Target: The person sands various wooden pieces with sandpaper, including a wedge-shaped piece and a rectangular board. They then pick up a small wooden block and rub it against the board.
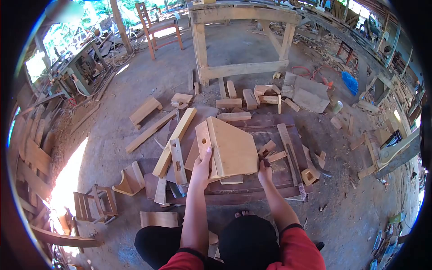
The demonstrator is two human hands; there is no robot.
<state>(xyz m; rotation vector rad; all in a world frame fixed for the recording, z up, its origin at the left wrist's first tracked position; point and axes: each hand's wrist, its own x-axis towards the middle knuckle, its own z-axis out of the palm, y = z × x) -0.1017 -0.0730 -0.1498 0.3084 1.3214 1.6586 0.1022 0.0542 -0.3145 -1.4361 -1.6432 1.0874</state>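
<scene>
A light wooden box-like piece (pixel 234 147) with slanted sides and a round hole in its left face is held up in front of me. My left hand (pixel 202 165) grips its lower left side, thumb on the face below the hole. At its lower right edge, my right hand (pixel 264 170) has its fingers closed on the wood. Below the piece lies a dark reddish-brown panel (pixel 283 191) on the floor. Left of my left hand, a pale strip with slots (pixel 178 161) leans by a long square beam (pixel 182 130).
Wood blocks (pixel 228 103) lie beyond the panel. A wooden workbench (pixel 243 71) and a chair (pixel 155 31) stand farther back. A small slatted wooden item (pixel 95 204) and a curved bracket (pixel 130 179) are at left. A blue bag (pixel 349 83) lies at right.
</scene>
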